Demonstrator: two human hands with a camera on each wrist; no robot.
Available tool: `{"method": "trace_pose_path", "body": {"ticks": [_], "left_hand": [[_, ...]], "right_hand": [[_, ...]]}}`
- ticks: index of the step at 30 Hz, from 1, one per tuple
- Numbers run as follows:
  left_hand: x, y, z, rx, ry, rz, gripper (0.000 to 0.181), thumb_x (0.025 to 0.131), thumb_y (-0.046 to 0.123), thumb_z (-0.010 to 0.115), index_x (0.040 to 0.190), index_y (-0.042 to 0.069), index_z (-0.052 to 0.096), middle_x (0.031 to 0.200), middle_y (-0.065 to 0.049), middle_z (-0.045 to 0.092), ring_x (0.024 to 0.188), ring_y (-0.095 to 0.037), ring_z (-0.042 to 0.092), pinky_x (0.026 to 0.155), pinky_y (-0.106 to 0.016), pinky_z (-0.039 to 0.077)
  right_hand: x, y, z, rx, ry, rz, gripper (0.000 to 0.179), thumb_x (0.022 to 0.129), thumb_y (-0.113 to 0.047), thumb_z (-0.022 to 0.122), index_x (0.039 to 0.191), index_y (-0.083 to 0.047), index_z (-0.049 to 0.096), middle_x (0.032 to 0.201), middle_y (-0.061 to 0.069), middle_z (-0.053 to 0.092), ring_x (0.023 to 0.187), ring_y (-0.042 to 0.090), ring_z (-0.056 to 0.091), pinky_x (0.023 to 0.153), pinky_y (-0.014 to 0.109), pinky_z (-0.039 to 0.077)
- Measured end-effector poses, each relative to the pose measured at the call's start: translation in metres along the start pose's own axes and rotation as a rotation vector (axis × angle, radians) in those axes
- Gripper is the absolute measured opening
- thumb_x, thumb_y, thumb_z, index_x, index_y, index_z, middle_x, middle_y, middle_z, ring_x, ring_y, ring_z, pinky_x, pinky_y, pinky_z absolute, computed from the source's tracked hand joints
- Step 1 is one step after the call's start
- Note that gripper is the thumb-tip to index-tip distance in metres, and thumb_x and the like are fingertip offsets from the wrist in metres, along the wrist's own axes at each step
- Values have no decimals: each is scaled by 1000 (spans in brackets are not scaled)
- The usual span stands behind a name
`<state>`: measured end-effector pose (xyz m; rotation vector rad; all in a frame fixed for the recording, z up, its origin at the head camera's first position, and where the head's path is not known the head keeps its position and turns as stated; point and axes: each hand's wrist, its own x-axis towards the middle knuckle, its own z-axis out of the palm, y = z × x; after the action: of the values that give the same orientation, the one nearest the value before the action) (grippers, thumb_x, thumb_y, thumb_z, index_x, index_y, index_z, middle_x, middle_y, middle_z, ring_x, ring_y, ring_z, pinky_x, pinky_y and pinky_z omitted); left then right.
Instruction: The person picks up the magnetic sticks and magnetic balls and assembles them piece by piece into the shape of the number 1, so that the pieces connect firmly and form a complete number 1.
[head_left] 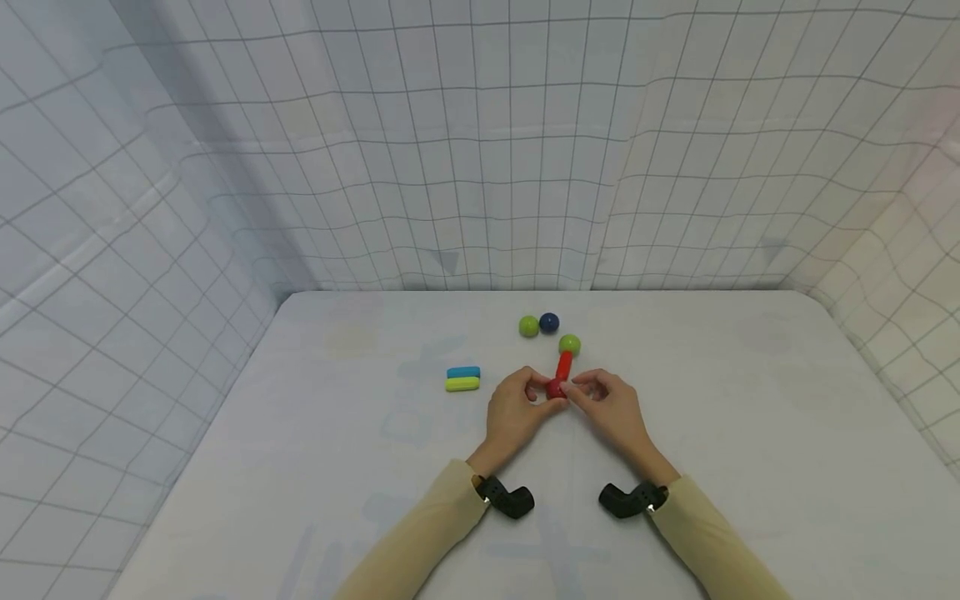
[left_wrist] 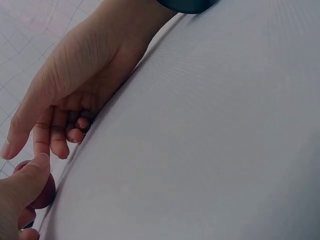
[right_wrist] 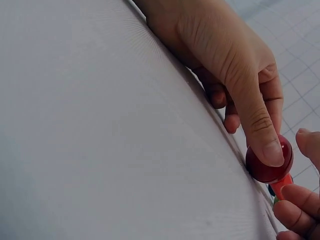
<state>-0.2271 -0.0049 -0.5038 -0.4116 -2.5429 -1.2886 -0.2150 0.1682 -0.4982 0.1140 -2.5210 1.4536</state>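
Observation:
In the head view, a red stick [head_left: 564,365] lies between a red ball [head_left: 555,389] at its near end and a green ball [head_left: 570,344] at its far end. My right hand [head_left: 611,408] pinches the red ball, its thumb pressed on the near side in the right wrist view. Around the left of the ball is my left hand [head_left: 513,412], fingers loosely bent. Its thumb [right_wrist: 309,145] stands off the ball in the right wrist view. Whether a left fingertip touches the ball or stick, I cannot tell.
Beyond the hands, another green ball [head_left: 528,326] sits beside a dark blue ball [head_left: 549,322]. Left of them, a blue stick [head_left: 463,372] and a yellow-green stick [head_left: 462,384] lie side by side on the white table [head_left: 337,433]. Gridded white sheeting [head_left: 495,150] hangs behind the table.

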Motion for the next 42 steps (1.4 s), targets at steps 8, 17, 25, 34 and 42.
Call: {"method": "trace_pose_path", "body": {"ticks": [8, 17, 25, 34, 42], "left_hand": [[0, 0, 2, 43, 17, 29, 33, 73, 43, 81, 92, 20, 67, 74, 9, 55, 65, -5, 48, 54, -23, 38], [-1, 1, 2, 56, 20, 45, 32, 75, 43, 80, 93, 20, 67, 74, 10, 54, 65, -4, 48, 54, -22, 38], [-1, 1, 1, 21, 2, 48, 30, 75, 38, 80, 95, 20, 68, 78, 9, 59, 68, -5, 52, 56, -22, 40], [1, 2, 0, 23, -6, 48, 30, 76, 37, 80, 97, 20, 68, 80, 7, 59, 69, -5, 52, 57, -23, 40], [1, 3, 0, 20, -3, 44, 29, 76, 35, 81, 96, 20, 68, 83, 7, 62, 70, -4, 53, 58, -22, 41]], "right_hand": [[4, -1, 1, -36, -31, 34, 36, 80, -48, 73, 86, -13, 72, 71, -1, 58, 68, 18, 48, 59, 32, 38], [5, -5, 1, -50, -54, 66, 34, 79, -45, 74, 85, -11, 73, 71, -2, 61, 72, 18, 47, 61, 32, 37], [7, -3, -1, -72, -89, 83, 35, 82, -45, 71, 89, -10, 73, 77, -2, 64, 77, 18, 50, 62, 31, 39], [8, -6, -2, -87, -93, 25, 36, 83, -46, 70, 89, -10, 75, 75, -2, 64, 74, 18, 51, 61, 32, 39], [10, -5, -1, -110, -95, 33, 40, 80, -48, 72, 87, -9, 74, 68, -3, 61, 62, 15, 49, 52, 27, 35]]}}
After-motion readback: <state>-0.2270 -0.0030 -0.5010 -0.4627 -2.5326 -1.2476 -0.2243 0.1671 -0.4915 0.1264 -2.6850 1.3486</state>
